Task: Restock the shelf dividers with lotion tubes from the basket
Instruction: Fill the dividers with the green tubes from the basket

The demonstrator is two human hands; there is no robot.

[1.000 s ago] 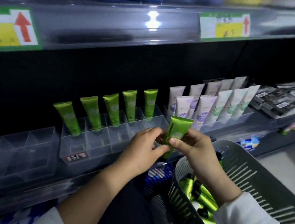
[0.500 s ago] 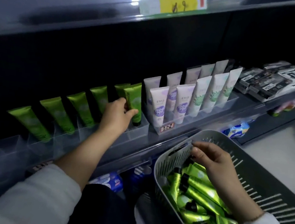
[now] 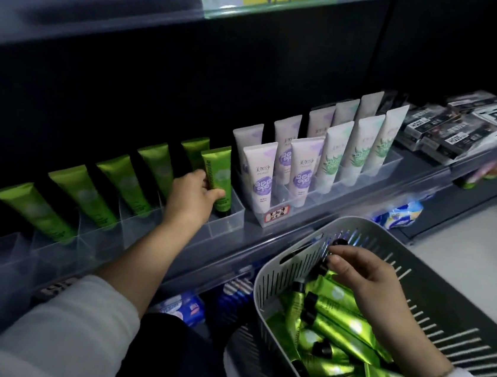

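Risk: tube (image 3: 216, 176), pinched by left grip (image 3: 192, 196), could tip from divider (image 3: 231, 217) if released crooked; right grip (image 3: 364, 279) curled over basket (image 3: 288, 264), hold unclear.

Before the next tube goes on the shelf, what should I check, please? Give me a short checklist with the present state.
1. Front green tube standing in its slot, cap down: ok.
2. Left hand released that tube: not ok, it grips it.
3. Right hand holds a new tube: cannot tell.
4. Basket has green tubes: ok.
5. Free slots in the clear divider: ok.
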